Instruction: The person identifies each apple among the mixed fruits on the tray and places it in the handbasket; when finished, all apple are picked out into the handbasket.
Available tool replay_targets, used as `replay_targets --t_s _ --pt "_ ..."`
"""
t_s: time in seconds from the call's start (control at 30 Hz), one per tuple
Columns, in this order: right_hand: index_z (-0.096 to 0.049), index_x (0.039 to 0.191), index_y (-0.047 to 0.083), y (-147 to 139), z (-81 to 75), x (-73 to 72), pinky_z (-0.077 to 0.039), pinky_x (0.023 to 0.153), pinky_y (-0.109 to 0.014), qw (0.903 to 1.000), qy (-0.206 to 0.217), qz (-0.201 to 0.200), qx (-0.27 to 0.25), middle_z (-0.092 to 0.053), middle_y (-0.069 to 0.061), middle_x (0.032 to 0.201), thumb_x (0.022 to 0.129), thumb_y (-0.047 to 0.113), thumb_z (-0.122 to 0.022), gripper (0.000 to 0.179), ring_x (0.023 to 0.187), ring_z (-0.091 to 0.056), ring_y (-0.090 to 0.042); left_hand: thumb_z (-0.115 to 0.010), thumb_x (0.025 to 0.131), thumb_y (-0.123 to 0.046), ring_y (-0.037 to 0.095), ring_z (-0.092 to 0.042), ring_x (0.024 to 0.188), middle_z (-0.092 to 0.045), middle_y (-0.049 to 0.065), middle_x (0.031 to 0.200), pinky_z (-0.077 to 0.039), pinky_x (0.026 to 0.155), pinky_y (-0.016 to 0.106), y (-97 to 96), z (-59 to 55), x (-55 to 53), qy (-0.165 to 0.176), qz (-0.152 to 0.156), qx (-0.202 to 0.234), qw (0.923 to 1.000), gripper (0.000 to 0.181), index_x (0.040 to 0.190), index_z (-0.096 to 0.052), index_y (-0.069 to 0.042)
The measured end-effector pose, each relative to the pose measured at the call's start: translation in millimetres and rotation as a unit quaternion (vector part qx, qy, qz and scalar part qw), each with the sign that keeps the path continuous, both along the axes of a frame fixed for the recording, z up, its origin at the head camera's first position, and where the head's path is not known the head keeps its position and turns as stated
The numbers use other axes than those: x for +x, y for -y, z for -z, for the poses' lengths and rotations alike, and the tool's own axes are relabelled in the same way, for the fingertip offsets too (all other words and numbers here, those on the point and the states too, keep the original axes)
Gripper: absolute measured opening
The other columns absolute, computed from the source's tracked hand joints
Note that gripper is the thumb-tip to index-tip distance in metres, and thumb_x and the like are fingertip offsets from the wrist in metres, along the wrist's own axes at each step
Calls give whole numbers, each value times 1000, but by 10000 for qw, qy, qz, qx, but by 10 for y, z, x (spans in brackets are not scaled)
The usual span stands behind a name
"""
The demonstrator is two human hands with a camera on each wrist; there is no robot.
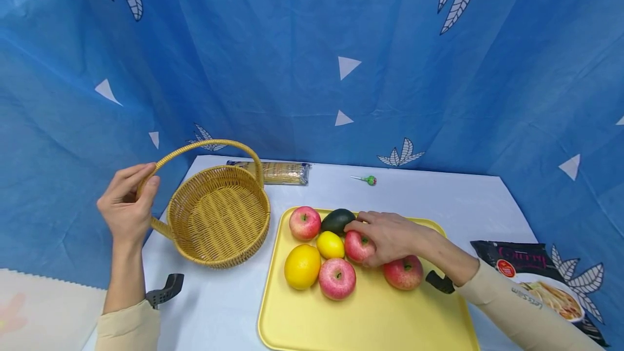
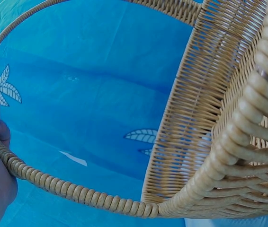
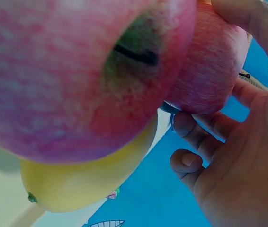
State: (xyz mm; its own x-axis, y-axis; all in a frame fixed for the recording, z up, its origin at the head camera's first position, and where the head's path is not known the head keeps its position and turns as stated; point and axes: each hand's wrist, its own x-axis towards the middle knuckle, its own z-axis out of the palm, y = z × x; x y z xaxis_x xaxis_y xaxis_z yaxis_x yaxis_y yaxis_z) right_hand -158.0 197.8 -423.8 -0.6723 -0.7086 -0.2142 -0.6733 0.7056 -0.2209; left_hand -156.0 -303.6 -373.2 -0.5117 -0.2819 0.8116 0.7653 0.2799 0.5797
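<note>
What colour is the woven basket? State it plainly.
The woven basket is golden yellow-brown; it shows best in the head view.

White table (image 1: 414,194) bearing yellow tray (image 1: 370,316), noodle pack (image 1: 287,173), lollipop (image 1: 371,180), curry packet (image 1: 531,272)

A round, open-topped, tan wicker basket (image 1: 219,213) is held left of a gripped, pinkish-red apple (image 1: 358,247).

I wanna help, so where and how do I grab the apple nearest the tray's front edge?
Probably hold the front apple by its round sides, coming down from above and the front. Its stem end faces up and bare tray lies in front, while the big yellow fruit crowds its left and the small yellow fruit its back.
</note>
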Motion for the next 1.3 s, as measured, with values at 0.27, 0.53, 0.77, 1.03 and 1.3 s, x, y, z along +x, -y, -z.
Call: replay_targets --t_s 0.27,0.53,0.77,1.03,1.3 --pt "-56 138 32 28 -90 -16 -53 80 -36 9999 -75 4 -75 -53 7 116 75 55 -78 70 98 -53 -9 -67 83 17 5 -53 63 -73 13 104 -38 53 10 8 10 -5 63 -105 -80 9999 19 102 -69 20" --pt "-55 139 32 74 -192 -50 -52 79 -32 9991 -256 -190 -265 -52 10 113 77 55 -76 70 95 -52 -7 -67 83 17 6 -54 65 -73 14 104 -38 53 10 28 32 -28 43 -89 -51 9999 19 102 -69 20" --pt "-54 139 32 131 -257 -67 -50 78 -30 9991 -269 -169 -280 -52 12 113 77 54 -76 70 92 -51 -5 -67 84 17 6 -56 67 -73 14 105 -39 55 10 28 34 -23 65 -126 -67 9999 20 103 -69 19" --pt "-52 139 40 224 -336 -86 -50 81 -30 9987 -342 -166 -342 -53 13 116 77 56 -76 67 94 -52 -5 -67 83 18 5 -53 62 -73 15 104 -37 53 10 5 28 -17 -9 -37 46 10000 19 102 -69 20" --pt "-52 139 41 325 -369 -132 -49 80 -27 9982 -312 -282 -438 -53 14 118 78 56 -76 67 93 -53 -4 -67 83 18 5 -54 62 -73 15 103 -37 53 11 8 34 -24 -44 -23 82 10000 19 101 -68 22"
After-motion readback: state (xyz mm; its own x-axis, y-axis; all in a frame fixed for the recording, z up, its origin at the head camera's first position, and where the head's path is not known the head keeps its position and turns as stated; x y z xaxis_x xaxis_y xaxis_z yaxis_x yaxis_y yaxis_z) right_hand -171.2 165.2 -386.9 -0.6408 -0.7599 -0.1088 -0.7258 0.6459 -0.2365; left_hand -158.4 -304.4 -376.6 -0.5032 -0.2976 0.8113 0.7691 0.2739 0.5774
